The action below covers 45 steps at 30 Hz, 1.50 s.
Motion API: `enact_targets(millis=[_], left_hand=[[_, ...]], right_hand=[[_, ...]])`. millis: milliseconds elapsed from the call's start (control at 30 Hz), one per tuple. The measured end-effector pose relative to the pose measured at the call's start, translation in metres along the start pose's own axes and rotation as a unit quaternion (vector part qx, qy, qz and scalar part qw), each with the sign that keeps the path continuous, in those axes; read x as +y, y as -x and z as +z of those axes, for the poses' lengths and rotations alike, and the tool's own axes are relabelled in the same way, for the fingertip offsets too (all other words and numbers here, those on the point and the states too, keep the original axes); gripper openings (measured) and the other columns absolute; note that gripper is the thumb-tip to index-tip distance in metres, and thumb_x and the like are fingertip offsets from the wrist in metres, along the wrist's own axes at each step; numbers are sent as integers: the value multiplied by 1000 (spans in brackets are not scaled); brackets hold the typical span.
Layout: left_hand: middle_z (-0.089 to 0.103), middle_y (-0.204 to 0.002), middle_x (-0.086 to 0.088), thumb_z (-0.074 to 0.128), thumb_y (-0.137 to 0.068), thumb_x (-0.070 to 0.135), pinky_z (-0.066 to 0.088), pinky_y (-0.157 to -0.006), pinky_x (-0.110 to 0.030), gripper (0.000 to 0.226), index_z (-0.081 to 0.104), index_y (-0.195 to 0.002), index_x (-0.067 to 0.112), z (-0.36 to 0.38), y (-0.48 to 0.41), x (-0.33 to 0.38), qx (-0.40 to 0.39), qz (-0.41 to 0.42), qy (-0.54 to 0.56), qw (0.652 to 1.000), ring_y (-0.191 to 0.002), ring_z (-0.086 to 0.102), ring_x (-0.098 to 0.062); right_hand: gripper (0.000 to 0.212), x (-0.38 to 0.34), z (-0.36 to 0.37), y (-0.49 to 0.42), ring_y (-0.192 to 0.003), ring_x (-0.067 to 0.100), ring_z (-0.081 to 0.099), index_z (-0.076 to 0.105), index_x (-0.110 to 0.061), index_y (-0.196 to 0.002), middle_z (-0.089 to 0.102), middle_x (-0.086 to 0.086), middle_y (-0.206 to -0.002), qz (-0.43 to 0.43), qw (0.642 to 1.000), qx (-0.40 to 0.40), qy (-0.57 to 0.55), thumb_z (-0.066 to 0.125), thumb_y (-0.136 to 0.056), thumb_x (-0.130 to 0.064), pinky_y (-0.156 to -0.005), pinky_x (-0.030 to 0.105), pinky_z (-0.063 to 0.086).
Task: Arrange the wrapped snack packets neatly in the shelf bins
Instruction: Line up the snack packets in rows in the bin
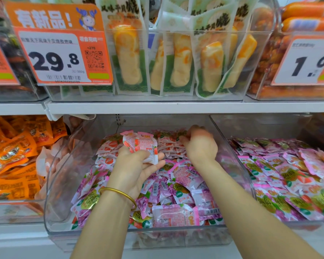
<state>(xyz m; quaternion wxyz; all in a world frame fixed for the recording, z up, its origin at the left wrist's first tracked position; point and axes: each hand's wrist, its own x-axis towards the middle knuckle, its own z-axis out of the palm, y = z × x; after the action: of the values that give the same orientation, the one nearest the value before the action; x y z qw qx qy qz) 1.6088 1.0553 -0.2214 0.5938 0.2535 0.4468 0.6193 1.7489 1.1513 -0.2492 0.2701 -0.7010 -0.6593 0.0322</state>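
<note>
A clear plastic bin (64, 184) on the lower shelf holds many small wrapped snack packets. Red-and-white packets (166, 144) stand in rows at its back; pink and purple packets (178, 186) lie loose at the front. My left hand (137, 169), with a gold bangle on the wrist, holds a small stack of red-and-white packets (142, 144) above the middle of the bin. My right hand (200, 144) reaches to the back rows, its fingers curled down among the packets there; what they hold is hidden.
A second clear bin (288, 176) of pink packets sits to the right, a bin of orange packets (15, 157) to the left. The white shelf edge (157, 107) runs just above. Upper bins hold long yellow snack packs (176, 58) and an orange price tag (58, 55).
</note>
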Motion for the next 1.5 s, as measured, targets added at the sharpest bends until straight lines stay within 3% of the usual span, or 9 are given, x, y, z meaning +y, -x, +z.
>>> enact_targets(millis=[200,367,600,700,933,1100,1233,1367,1500], left_hand=[[54,-121,-25,43,-92,-7,60,-65,-33,50,30,-139,6,-4,-2,-2,-10,4,-29,1000,-96,64,-32],[67,-104,-18,49,-91,-4,58,-64,-26,27,52,-118,1,-2,0,-2,-35,54,-80,995,-89,68,-25],[54,-94,-25,36,-90,-5,59,-54,-36,28,32,-118,-8,-16,-17,8,118,85,-137,980,-75,65,-31],[48,-87,-15,45,-83,2,53,-66,-49,22,33,-100,9,-27,-25,17,183,192,-378,887,-85,61,-45],[61,-79,-14,54,-85,8,34,-55,-33,32,46,-116,7,-25,-42,23,297,278,-710,575,-79,63,-38],[63,-67,-13,75,-54,1,42,-54,-31,22,67,-72,11,-33,-63,21,208,345,-781,478,-63,60,-33],[62,-115,0,55,-81,4,35,-90,-37,40,64,-110,29,-37,-64,12,133,287,-805,502,-112,49,-28],[50,-135,7,46,-83,3,27,-100,-39,58,49,-129,38,-41,-59,16,91,261,-799,533,-127,35,-23],[49,-137,5,41,-82,-2,30,-98,-39,62,46,-131,36,-44,-46,26,77,237,-782,572,-127,35,-26]], right_hand=[[26,-12,-22,15,-89,35,59,65,-9,-105,59,14,-106,-47,993,30,-106,48,-94,-25,-72,35,49],[25,-35,-46,51,-39,0,49,65,-8,-92,60,-3,-68,-39,887,-270,-371,59,-90,-33,-40,18,41],[8,-34,-38,32,-70,21,67,47,-1,-93,56,18,-90,157,801,-171,-552,49,-93,-9,-64,39,60],[26,-33,-41,28,-69,23,68,40,0,-116,55,19,-101,191,768,-212,-573,49,-93,-7,-51,33,58],[25,-39,-36,28,-68,28,66,45,8,-114,56,26,-101,228,664,-237,-671,49,-91,1,-42,25,51],[29,-45,-28,21,-63,13,69,56,-5,-114,68,14,-102,90,809,-117,-569,63,-86,-10,-46,23,53],[18,-54,-6,7,-91,22,65,70,-23,-99,71,2,-99,-117,961,81,-235,64,-85,-30,-75,35,54],[29,-57,14,2,-110,28,47,65,-23,-108,64,1,-110,-268,954,-4,136,47,-91,-38,-86,37,36],[36,-53,1,1,-116,28,45,58,-29,-122,62,3,-121,-267,955,-90,93,38,-93,-33,-93,40,38]])
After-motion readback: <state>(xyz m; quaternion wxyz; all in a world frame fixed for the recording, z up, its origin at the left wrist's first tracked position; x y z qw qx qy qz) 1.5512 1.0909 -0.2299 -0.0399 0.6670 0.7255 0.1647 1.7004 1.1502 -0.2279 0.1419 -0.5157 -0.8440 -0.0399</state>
